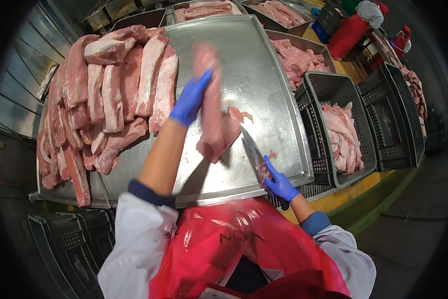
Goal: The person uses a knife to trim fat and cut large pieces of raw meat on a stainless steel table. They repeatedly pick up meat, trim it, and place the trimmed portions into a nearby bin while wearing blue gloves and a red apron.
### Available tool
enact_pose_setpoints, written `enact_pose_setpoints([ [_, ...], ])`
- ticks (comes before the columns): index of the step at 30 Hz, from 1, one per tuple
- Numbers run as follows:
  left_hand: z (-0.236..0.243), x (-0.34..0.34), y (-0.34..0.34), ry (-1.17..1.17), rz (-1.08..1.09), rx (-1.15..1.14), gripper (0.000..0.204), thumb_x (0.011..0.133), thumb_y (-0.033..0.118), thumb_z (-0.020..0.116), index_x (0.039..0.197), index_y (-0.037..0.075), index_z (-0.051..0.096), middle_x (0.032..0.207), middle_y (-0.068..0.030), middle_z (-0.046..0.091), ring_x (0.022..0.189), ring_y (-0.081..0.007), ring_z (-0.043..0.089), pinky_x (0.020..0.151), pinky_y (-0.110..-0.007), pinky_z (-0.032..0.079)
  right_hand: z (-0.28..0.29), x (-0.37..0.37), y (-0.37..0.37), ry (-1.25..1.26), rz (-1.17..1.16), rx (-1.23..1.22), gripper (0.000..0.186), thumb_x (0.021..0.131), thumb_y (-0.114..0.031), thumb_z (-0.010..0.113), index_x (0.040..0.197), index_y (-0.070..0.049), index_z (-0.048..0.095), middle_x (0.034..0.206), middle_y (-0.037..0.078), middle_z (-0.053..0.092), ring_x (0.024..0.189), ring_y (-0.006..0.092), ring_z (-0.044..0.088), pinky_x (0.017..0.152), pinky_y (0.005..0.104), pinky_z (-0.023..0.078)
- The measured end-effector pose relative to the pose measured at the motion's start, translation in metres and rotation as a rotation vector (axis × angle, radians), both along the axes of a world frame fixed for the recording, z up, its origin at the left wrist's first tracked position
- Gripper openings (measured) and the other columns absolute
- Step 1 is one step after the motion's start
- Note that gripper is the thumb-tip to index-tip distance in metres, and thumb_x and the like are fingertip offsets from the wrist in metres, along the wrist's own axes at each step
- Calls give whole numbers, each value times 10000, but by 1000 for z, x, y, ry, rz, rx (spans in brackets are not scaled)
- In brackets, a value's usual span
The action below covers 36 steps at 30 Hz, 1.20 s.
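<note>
A long strip of raw pink meat (212,107) slants over the metal table (249,55), its far end smeared by motion. My left hand (193,98), in a blue glove, is closed on its left side. Beneath and beside the strip's near end lies a darker, wider piece of meat (229,130); whether the two are joined I cannot tell. My right hand (280,186), also gloved in blue, grips a knife (251,145) near the table's front right edge, blade pointing up toward the meat. A reddish bit of meat shows by its fingers. Small scraps (272,155) lie near the blade.
Left on the table, a big heap of meat strips (104,94) is stacked. Dark plastic crates (328,82) stand at the right, one holding pale trimmings (342,137). Metal bins of meat (298,57) line the far side. Two people (351,32) in red aprons work at the far right.
</note>
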<state>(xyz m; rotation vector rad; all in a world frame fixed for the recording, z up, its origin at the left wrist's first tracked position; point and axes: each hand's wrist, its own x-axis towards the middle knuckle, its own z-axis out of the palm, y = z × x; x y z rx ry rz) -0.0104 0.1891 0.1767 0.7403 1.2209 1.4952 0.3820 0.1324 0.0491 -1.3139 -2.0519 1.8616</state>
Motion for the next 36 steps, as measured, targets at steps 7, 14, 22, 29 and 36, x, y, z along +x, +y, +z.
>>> enact_pose_setpoints([
  [7,-108,86,25,1240,-228,-640,1154,752,496,765,1556,-81,174,1528,-372,307,1416,-489,366,1177,-516,303,-25,75,46,27,-173,175,829,926,-18,553,1635,-205,165,1274,152,647,851,168,656,775,324,549],
  [14,-180,37,-3,993,-208,-819,1004,567,460,889,1312,-107,528,1170,-273,671,1068,-369,687,901,-440,564,-68,137,34,229,-379,-96,905,908,107,496,1642,-264,117,814,-5,537,570,65,478,484,219,429],
  [22,-86,90,168,-15,-168,59,734,881,348,769,1423,-43,467,1358,-182,559,1257,-247,542,1096,-374,431,-55,93,85,186,-419,-157,877,919,89,485,1642,-253,125,707,-15,530,509,68,460,444,232,403],
  [29,-167,-101,182,1196,291,-650,1132,757,561,803,1541,-56,268,1589,-287,294,1467,-392,329,1215,-440,268,-54,64,120,185,-284,96,880,895,96,481,1643,-212,134,757,-15,543,586,68,473,521,226,411],
  [36,-221,-191,96,1514,450,-1062,1095,734,264,735,1556,-106,114,1620,-297,196,1494,-416,267,1224,-471,232,-39,58,107,2,-194,276,825,888,93,496,1626,-125,199,1490,151,509,1176,189,572,967,289,448],
])
